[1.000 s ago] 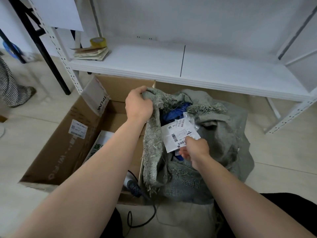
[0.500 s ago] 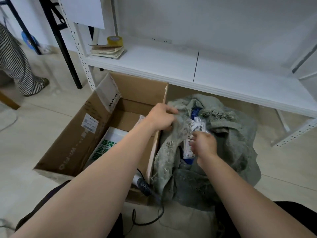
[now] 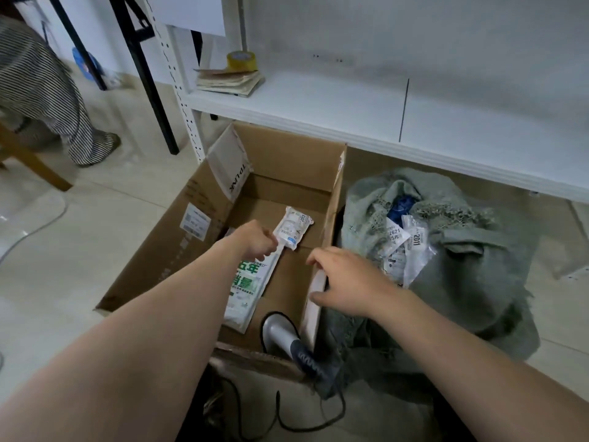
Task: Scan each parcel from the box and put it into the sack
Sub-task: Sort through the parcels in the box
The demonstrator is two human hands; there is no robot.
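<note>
The left hand (image 3: 255,240) is inside the cardboard box (image 3: 280,148), its fingers curled on the near end of a small white parcel (image 3: 293,229) with a printed label. The parcel is towards the box's far right corner. The right hand (image 3: 347,282) hovers over the box's right wall, fingers loosely apart and holding nothing. The grey sack (image 3: 478,282) stands just right of the box.

On the floor (image 3: 95,237) stand box (image 3: 153,260) and sack (image 3: 478,288)

Soft, even daylight, brightest on the pale floor (image 3: 47,237) at nine o'clock, where it leaves a faint sheen. Shadow gathers under the shelf (image 3: 318,100) at two o'clock. The wide lens bows the shelf's edge, and my right hand (image 3: 347,282) looks slightly smeared.
</note>
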